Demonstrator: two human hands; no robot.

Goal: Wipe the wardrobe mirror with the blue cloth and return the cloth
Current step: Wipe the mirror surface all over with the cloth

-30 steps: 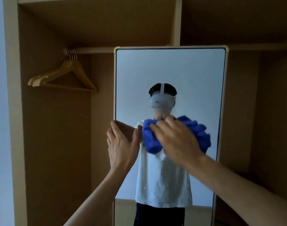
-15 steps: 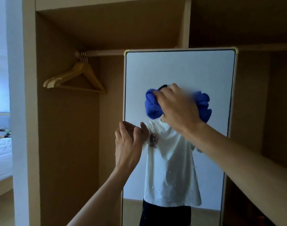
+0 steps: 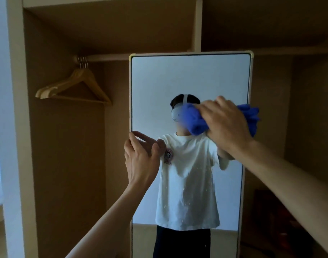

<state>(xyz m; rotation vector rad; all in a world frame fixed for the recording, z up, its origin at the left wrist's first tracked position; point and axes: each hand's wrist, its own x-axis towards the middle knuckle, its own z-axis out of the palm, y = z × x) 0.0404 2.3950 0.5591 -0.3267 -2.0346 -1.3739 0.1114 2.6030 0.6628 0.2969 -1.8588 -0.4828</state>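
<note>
Right hand (image 3: 226,123) presses blue cloth (image 3: 195,120) on mirror (image 3: 189,77); left hand (image 3: 140,159) grips mirror's left edge.

One camera only, worn on my head. It looks forward and a little down into the wardrobe (image 3: 66,164), nearly square-on to the mirror (image 3: 189,77), which reflects the headset (image 3: 175,114) back at it. It is near: my left hand (image 3: 142,161) grips the mirror's left edge, and my right hand (image 3: 226,125) holds the blue cloth (image 3: 195,120) on the glass. The bottom of the view cuts off the mirror's foot.
</note>
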